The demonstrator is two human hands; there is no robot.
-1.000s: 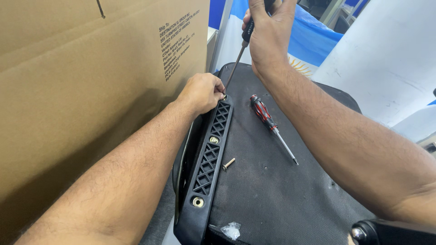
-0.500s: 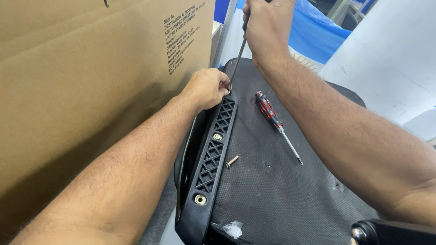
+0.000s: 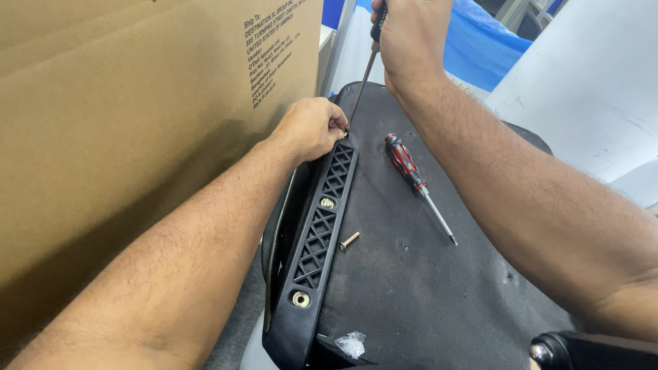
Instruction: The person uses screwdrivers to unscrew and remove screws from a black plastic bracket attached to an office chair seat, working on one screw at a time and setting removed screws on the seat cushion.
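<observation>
A black plastic lattice bracket (image 3: pixel 317 233) lies along the left edge of a black fabric-covered seat underside (image 3: pixel 425 274). My right hand (image 3: pixel 411 38) grips the handle of a long screwdriver (image 3: pixel 362 81) held nearly upright, its tip at the far end of the bracket. My left hand (image 3: pixel 312 127) is closed at that same spot, fingertips pinched around the screwdriver tip; what they hold is hidden. Brass screws sit in the bracket's middle hole (image 3: pixel 327 203) and near hole (image 3: pixel 300 299).
A red and black screwdriver (image 3: pixel 415 179) and a loose screw (image 3: pixel 349 240) lie on the fabric. A large cardboard box (image 3: pixel 123 103) stands close on the left. Blue sheeting (image 3: pixel 480 48) and a white panel (image 3: pixel 589 89) are behind. A small clear plastic scrap (image 3: pixel 351 344) lies near the front.
The view has shifted a little; both hands stay at the bracket's far end with the screwdriver upright. No clear movement of the objects.
</observation>
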